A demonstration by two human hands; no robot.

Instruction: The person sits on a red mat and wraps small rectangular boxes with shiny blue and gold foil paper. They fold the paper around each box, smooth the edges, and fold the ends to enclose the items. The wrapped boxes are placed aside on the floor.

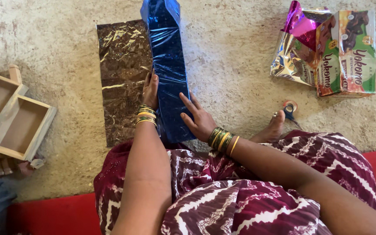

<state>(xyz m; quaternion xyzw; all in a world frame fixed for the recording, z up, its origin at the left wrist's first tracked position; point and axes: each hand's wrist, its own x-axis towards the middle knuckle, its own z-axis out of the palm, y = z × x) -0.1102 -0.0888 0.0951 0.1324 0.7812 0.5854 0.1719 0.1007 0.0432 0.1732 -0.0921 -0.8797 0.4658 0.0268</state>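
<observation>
Near us, our lap is covered by a dark red cloth (240, 196) with white zigzags, and a red mat (48, 215) lies under us. Our bare foot (275, 127) pokes out on the right.

Our right hand (199, 118) lies flat on the blue foil (167, 65), fingers spread wide, pressing it down. It pinches nothing. Our left hand (150, 90) rests at the left edge of the foil, fingers close together and pointing away from us. We cannot tell if it grips the edge or only touches it. Both wrists wear green and gold bangles (223, 140).

The blue foil is a long, shiny, crinkly strip. It runs from our lap straight away from us, down the middle of the floor (240, 65). Its far end lifts up a bit.

Under its left side lies a brown foil sheet (120, 82), flat and wrinkled.

Near left are open wooden boxes (16, 126). We see nothing in them.

Small scissors (289, 111) lie just past our foot.

Far right sit two green and brown boxes (347, 52), touching a pile of pink and silver foil (299, 43).
</observation>
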